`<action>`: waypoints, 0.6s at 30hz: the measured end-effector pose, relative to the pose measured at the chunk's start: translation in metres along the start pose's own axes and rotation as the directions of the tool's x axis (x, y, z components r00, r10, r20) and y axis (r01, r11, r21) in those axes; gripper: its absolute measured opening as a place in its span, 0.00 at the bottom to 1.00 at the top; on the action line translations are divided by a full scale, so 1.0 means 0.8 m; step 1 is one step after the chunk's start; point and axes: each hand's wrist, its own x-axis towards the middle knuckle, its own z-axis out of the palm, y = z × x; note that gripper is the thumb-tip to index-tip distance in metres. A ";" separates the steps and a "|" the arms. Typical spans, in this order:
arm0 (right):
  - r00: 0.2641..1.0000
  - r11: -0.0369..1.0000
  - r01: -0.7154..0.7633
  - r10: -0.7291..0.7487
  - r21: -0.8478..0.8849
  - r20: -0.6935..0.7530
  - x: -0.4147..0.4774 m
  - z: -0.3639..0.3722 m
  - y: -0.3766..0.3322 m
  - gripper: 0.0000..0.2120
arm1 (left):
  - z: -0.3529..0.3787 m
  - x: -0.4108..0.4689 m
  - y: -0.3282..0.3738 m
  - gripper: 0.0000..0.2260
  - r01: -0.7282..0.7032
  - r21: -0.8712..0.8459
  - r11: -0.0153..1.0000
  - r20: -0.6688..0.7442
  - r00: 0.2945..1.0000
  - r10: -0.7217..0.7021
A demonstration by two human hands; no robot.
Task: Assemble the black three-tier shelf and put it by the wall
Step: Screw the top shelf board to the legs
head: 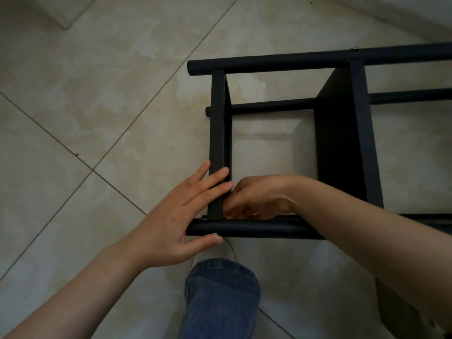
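Note:
The black shelf lies on its side on the tiled floor. Its end board (217, 133) stands on edge between a far pole (305, 61) and a near pole (252, 228). A second board (342, 143) stands further right. My left hand (176, 216) rests with straight fingers against the end board's outer face, and its thumb touches a silver screw head (215, 233) on the near pole. My right hand (256, 199) reaches inside the frame at the same corner with curled fingers. What they pinch is hidden.
My knee in blue jeans (220, 297) is just below the near pole. A pale wall base (391, 18) runs across the top right. A white corner of something (58, 13) sits at the top left. Beige floor tiles (97, 94) spread to the left.

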 end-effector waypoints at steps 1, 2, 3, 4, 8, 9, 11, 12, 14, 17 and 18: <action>1.000 1.000 0.002 -0.002 -0.002 -0.001 0.001 0.001 0.000 0.04 | 0.000 0.000 0.000 0.34 -0.002 -0.001 1.000 0.000 1.000 0.002; 1.000 1.000 0.004 -0.004 -0.003 -0.007 0.001 0.002 -0.001 0.04 | -0.001 0.000 0.001 0.34 -0.001 -0.002 1.000 0.001 1.000 0.001; 1.000 1.000 0.011 -0.011 -0.002 -0.009 0.002 0.003 -0.001 0.06 | -0.001 0.000 0.001 0.34 0.001 -0.004 1.000 0.004 1.000 -0.001; 1.000 1.000 0.017 -0.017 -0.003 -0.013 0.001 0.002 -0.001 0.08 | -0.001 0.000 0.002 0.34 0.003 -0.004 1.000 0.006 1.000 -0.003; 1.000 1.000 0.025 -0.025 -0.011 0.010 -0.001 -0.004 -0.001 0.13 | -0.001 0.000 0.002 0.34 0.004 -0.008 1.000 0.006 1.000 -0.004; 1.000 1.000 0.024 -0.024 -0.012 0.014 -0.001 -0.006 -0.001 0.15 | -0.001 0.000 0.002 0.34 0.005 -0.009 1.000 0.006 1.000 -0.005; 1.000 0.999 0.016 -0.016 -0.029 0.008 0.000 -0.006 -0.001 0.16 | -0.001 0.000 0.002 0.34 0.007 -0.010 1.000 0.008 1.000 -0.007; 1.000 0.999 0.008 -0.008 -0.040 -0.001 0.001 -0.003 -0.001 0.16 | -0.001 0.000 0.002 0.34 0.009 -0.011 1.000 0.011 1.000 -0.009; 1.000 0.999 0.011 -0.012 -0.052 -0.011 0.003 0.002 -0.001 0.14 | -0.002 0.000 0.001 0.34 0.010 -0.010 1.000 0.016 1.000 -0.010; 1.000 0.999 0.011 -0.012 -0.050 -0.026 0.002 0.005 -0.003 0.07 | -0.001 -0.001 0.000 0.34 0.007 -0.009 1.000 0.016 1.000 -0.007; 1.000 0.998 0.009 -0.010 -0.057 -0.030 0.000 0.003 -0.003 0.08 | -0.001 -0.001 0.000 0.33 0.004 -0.007 1.000 0.015 1.000 -0.004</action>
